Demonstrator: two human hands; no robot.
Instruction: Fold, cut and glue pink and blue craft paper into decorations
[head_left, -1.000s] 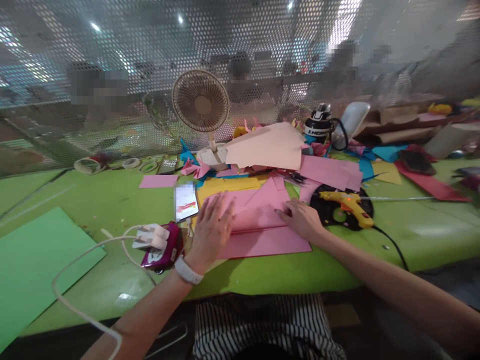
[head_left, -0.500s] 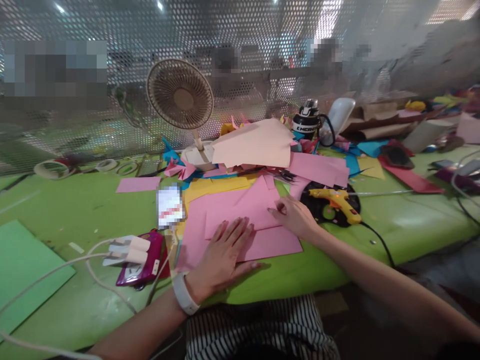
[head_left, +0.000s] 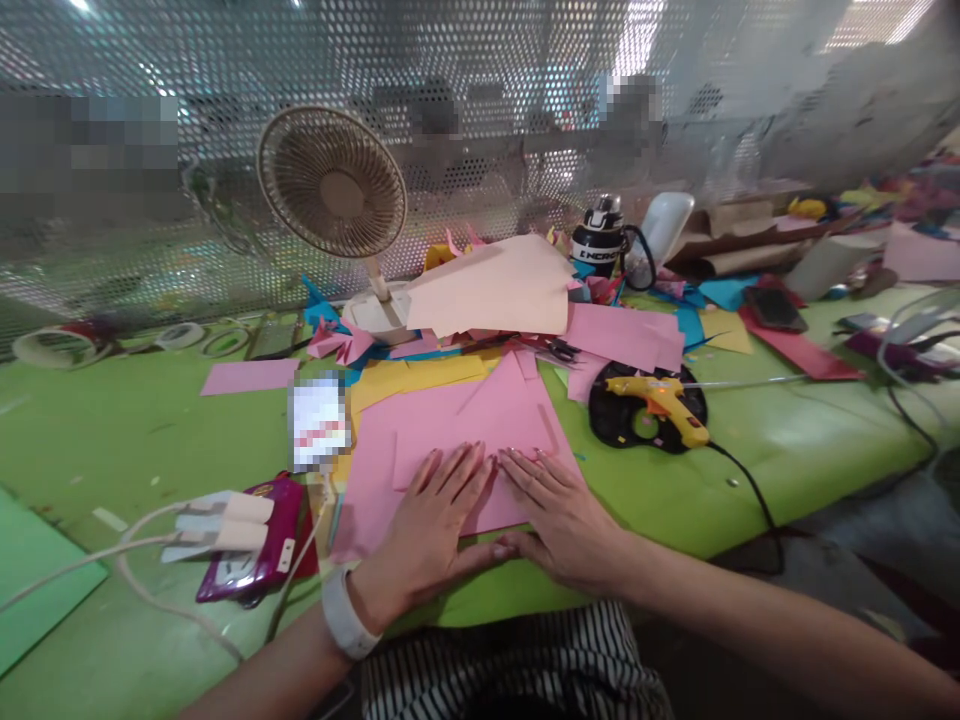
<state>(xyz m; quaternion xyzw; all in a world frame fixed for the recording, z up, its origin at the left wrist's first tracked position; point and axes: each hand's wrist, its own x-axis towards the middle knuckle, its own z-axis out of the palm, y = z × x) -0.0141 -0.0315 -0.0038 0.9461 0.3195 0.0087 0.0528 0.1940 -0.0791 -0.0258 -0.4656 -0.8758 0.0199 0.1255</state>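
Note:
A folded pink paper sheet (head_left: 465, 420) lies on the green table (head_left: 150, 440) in front of me. My left hand (head_left: 427, 525) rests flat on its near edge, fingers stretched out. My right hand (head_left: 559, 515) lies flat beside it on the same sheet, fingers spread, thumbs nearly touching. Neither hand holds anything. A white band sits on my left wrist.
A yellow glue gun (head_left: 660, 395) rests on a black round mat to the right, cord trailing off the edge. A desk fan (head_left: 334, 190), a phone (head_left: 319, 425), a magenta power bank (head_left: 251, 550) with white plugs, tape rolls (head_left: 45, 345), a black bottle (head_left: 596, 245) and loose coloured paper crowd the table.
Both hands slid toward me down the pink sheet. The right hand left the sheet's far right part and came to rest flat beside the left at the near edge.

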